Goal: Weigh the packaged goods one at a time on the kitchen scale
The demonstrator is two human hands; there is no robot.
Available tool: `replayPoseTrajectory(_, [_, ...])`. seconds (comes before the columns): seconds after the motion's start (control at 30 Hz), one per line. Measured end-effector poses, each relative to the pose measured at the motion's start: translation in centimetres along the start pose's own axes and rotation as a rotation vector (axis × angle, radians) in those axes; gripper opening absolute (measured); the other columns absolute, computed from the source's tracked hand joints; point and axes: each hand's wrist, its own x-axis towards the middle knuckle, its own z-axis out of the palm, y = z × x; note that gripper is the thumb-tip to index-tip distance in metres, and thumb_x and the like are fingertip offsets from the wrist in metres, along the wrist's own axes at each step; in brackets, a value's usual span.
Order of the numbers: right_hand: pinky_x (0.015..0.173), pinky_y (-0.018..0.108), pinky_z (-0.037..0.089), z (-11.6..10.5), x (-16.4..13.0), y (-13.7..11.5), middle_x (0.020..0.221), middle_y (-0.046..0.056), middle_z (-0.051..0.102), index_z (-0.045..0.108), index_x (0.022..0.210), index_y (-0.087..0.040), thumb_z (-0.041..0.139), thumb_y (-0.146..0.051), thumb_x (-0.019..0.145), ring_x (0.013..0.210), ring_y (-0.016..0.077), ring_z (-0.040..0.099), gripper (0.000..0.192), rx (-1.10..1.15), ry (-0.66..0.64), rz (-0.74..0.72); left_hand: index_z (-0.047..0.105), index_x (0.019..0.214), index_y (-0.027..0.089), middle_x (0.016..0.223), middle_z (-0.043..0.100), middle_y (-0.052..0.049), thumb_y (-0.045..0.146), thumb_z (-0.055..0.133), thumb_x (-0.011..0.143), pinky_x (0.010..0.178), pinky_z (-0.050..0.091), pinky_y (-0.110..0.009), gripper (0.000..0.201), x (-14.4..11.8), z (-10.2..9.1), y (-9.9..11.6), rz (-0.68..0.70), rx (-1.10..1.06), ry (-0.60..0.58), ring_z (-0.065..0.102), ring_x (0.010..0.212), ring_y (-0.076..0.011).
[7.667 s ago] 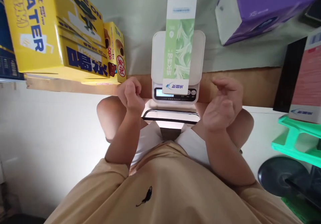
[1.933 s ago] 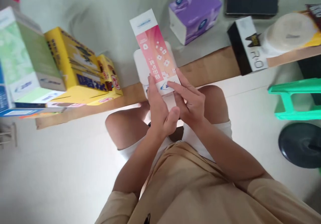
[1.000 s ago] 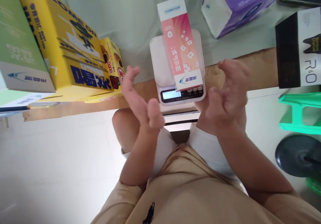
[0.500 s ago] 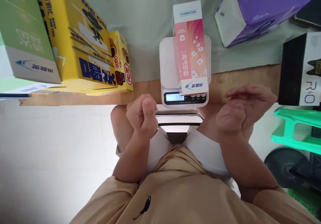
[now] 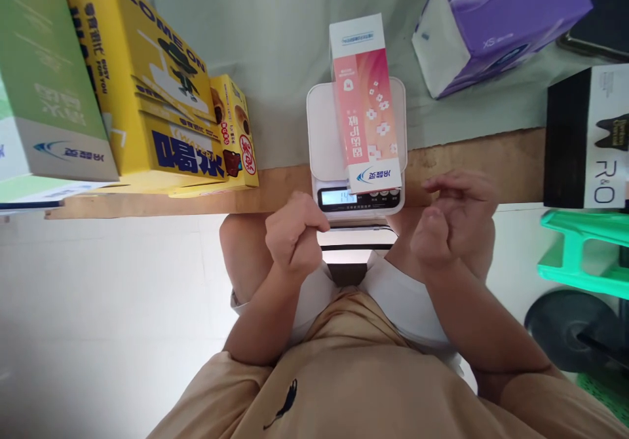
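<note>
Left hand (image 5: 297,236): fingers curled into a loose fist
Right hand (image 5: 456,216): fingers half-bent, thumb apart
Pink box (image 5: 367,108): on the scale (image 5: 322,131), beyond and between both hands' fingers

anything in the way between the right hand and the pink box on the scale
Nothing visible stands between the right hand and the pink box. The purple pack sits farther back, and the black box is to the hand's right.
</note>
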Motion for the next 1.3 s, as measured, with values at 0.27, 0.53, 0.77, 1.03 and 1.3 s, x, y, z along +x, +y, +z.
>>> replayPoseTrajectory(0.27, [0.114, 0.059, 0.058, 0.2, -0.3, -2.8, 0.143, 0.012, 0.054, 0.047, 0.15, -0.036, 0.04, -0.043, 0.101, 0.14, 0.0318, 0.06, 0.05, 0.12, -0.061, 0.06, 0.065, 0.137, 0.024, 0.133, 0.066, -0.012, 0.045, 0.048, 0.108, 0.106, 0.06, -0.042, 0.039, -0.7, 2.6, -0.6, 0.025, 0.123, 0.034, 0.067, 0.127, -0.0265])
replayPoseTrajectory(0.53, [0.137, 0.071, 0.03, 0.4, 2.0, -5.3, 0.172, 0.006, 0.045, 0.044, 0.161, -0.04, 0.046, -0.04, 0.104, 0.169, 0.0383, 0.034, 0.057, -0.173, -0.434, 0.144, 0.037, 0.168, 0.036, 0.174, 0.04, -0.01, 0.065, 0.037, 0.109, 0.135, 0.04, -0.059, 0.066, -0.8, 3.2, -1.2, -0.013, 0.046, -0.091, 0.038, 0.167, -0.0367])
replayPoseTrajectory(0.77, [0.13, 0.071, 0.041, 2.1, 0.4, -5.1, 0.172, 0.011, 0.048, 0.052, 0.159, -0.033, 0.048, -0.034, 0.1, 0.164, 0.0343, 0.045, 0.059, -0.214, -0.427, 0.124, 0.027, 0.173, 0.042, 0.169, 0.047, -0.008, 0.074, 0.035, 0.106, 0.128, 0.046, -0.063, 0.075, -1.0, 3.5, -1.9, 0.074, 0.066, -0.138, 0.04, 0.166, -0.0393])
replayPoseTrajectory(1.03, [0.135, 0.067, 0.035, 2.8, 0.2, -7.1, 0.172, 0.014, 0.049, 0.054, 0.158, -0.028, 0.049, -0.033, 0.101, 0.166, 0.0324, 0.042, 0.057, -0.174, -0.405, 0.038, 0.026, 0.174, 0.036, 0.18, 0.034, -0.008, 0.074, 0.031, 0.105, 0.132, 0.045, -0.058, 0.079, -1.8, 2.2, -1.0, 0.116, 0.022, -0.023, 0.037, 0.169, -0.0365])
replayPoseTrajectory(1.3, [0.136, 0.064, 0.033, 6.6, 1.3, -11.2, 0.174, 0.008, 0.047, 0.06, 0.154, -0.035, 0.054, -0.027, 0.096, 0.167, 0.0299, 0.042, 0.059, -0.225, -0.586, 0.043, 0.038, 0.17, 0.026, 0.179, 0.035, -0.016, 0.068, 0.032, 0.107, 0.137, 0.035, -0.057, 0.077, -1.7, -1.6, -0.6, 0.099, 0.053, 0.11, 0.036, 0.169, -0.0357])
